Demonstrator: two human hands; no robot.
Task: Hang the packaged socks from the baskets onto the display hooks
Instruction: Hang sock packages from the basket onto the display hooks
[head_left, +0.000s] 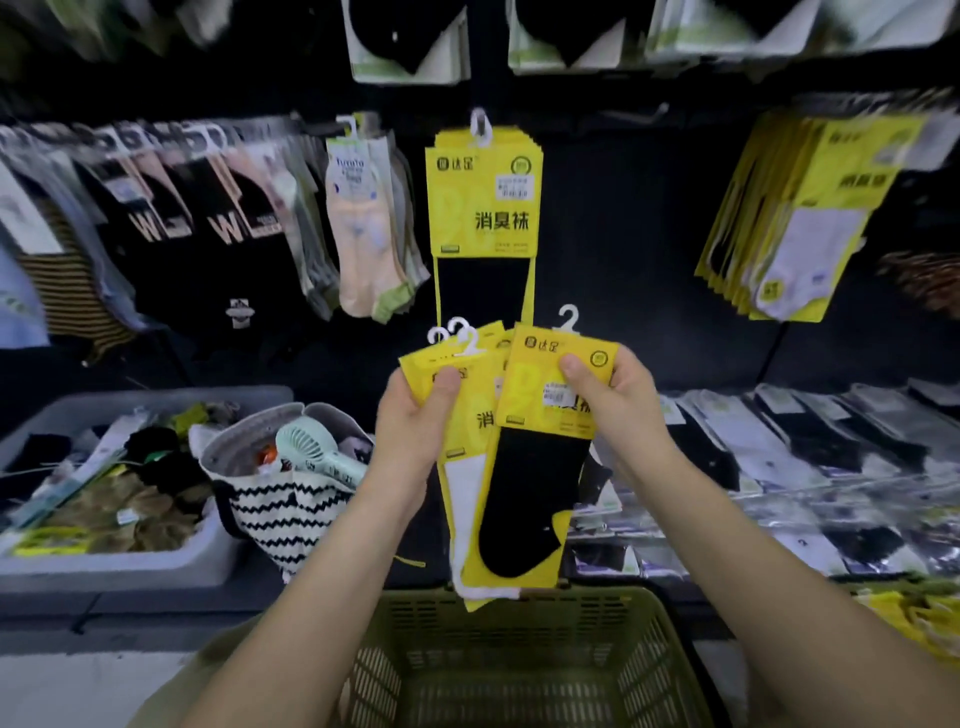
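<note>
Head view: both forearms reach up in front of a dark display wall hung with packaged socks.
Left hand: the left hand grips a fanned bundle of packs, thumb pressed on the front card and fingers curled behind; several white plastic hangers stick up above it.
Right hand: the right hand pinches a single pack by its yellow header, thumb in front. This pack holds a black sock and overlaps the front of the bundle.
Where the socks are: both lots are held in the air above the green basket, just below the hung packs.
Hung packs: a stack of matching yellow packs hangs straight above the hands. The peg that carries them is probably behind the white hanger, but it is lost against the dark panel.
Right of wall: more yellow packs, tilted and blurred.
Lower right: flat packs lie in rows on a shelf.
Lower left: a grey bin of loose socks, and beside it a striped tote with a mint hand fan poking out.
</note>
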